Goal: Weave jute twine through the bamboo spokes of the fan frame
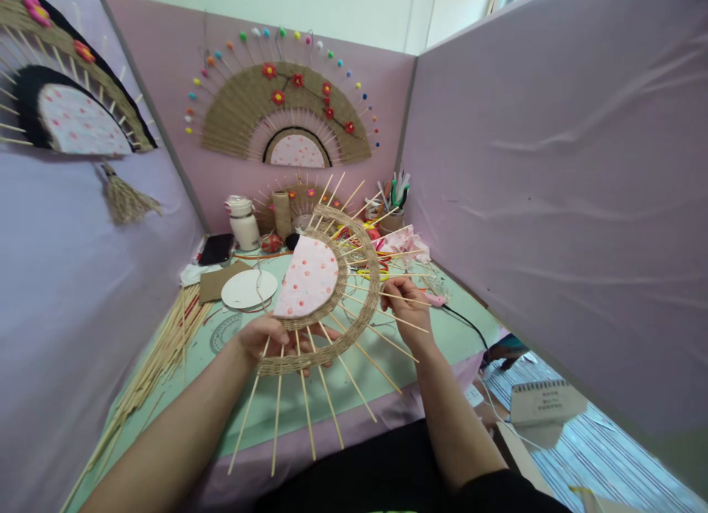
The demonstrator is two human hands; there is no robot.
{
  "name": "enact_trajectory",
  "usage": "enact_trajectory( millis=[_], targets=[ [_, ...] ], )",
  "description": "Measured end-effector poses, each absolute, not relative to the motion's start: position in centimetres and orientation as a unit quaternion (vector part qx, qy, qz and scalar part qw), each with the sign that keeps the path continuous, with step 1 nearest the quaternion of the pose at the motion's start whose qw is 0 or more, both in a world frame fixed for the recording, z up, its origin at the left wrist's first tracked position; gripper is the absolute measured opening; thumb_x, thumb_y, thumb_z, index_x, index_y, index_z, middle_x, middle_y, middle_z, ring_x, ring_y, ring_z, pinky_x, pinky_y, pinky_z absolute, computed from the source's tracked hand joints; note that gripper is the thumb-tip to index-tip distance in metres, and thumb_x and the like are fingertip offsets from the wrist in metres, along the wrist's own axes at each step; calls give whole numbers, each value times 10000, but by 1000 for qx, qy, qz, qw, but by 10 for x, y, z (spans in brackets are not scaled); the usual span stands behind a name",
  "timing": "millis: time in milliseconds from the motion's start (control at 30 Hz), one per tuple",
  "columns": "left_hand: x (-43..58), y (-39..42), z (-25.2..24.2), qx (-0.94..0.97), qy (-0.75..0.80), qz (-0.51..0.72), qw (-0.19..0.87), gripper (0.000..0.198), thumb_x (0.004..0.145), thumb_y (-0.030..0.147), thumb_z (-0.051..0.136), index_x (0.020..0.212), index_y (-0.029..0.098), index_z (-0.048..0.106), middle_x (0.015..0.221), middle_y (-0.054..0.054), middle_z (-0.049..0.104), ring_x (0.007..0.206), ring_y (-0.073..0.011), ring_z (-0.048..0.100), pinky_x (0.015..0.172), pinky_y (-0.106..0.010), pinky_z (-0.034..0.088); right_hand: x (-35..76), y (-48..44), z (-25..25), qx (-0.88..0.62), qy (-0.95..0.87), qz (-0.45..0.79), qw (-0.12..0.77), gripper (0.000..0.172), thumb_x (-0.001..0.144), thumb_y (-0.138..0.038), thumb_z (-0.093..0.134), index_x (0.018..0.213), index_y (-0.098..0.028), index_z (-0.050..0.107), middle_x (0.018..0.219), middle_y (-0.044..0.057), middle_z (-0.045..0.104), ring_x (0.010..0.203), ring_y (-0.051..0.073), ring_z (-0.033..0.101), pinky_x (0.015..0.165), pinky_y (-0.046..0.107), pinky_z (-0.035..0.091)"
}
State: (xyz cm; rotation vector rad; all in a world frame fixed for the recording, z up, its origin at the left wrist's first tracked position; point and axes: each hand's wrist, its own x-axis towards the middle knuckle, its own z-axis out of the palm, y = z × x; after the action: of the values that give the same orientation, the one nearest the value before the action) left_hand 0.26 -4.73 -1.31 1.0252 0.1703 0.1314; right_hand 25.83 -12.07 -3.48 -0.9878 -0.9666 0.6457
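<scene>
A half-round fan frame (372,306) of thin sticks and woven twine is held up over the table, tilted on its side. At its centre sits a half-circle of white cloth with pink dots (310,277). My left hand (276,340) grips the frame's lower part, thumb in front and fingers behind the sticks. At the right edge of the outer woven band, my right hand (406,306) is closed in a pinch among the stick ends. What its fingertips hold is too small to make out.
Long thin sticks (149,358) lie along the table's left. Behind are a white oval card (248,289), a phone (216,249), a white bottle (242,224) and a twine spool (282,214). A pink-handled corded tool (434,299) lies right. Finished fans (237,115) hang on the partitions.
</scene>
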Motion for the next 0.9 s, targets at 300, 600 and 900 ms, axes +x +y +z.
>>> enact_trajectory(
  millis=[300, 600, 900],
  targets=[
    [-13, -31, -12, 583, 126, 60, 800, 480, 663, 127, 624, 1142, 151, 640, 1191, -178, 639, 1128, -375, 564, 809, -427, 516, 264, -123, -32, -355, -352, 480, 721, 291, 620, -367, 789, 736, -185, 594, 601, -43, 532, 450, 54, 412, 436, 209, 331],
    [-9, -25, -14, 568, 173, 208, 777, 744, 743, 180, 662, 1412, 253, 344, 1174, -165, 643, 940, -339, 667, 689, -392, 565, 266, -123, -34, -345, -335, 505, 717, 309, 623, -372, 792, 739, -193, 568, 606, -51, 520, 453, 50, 410, 416, 192, 316],
    [-2, -25, -2, 519, 261, 263, 771, 497, 755, 213, 608, 1236, 111, 533, 737, -99, 712, 546, -199, 654, 400, -214, 464, 272, -125, -34, -348, -324, 562, 677, 332, 621, -311, 801, 830, -190, 573, 606, -37, 552, 436, 35, 348, 361, 138, 201]
  ],
)
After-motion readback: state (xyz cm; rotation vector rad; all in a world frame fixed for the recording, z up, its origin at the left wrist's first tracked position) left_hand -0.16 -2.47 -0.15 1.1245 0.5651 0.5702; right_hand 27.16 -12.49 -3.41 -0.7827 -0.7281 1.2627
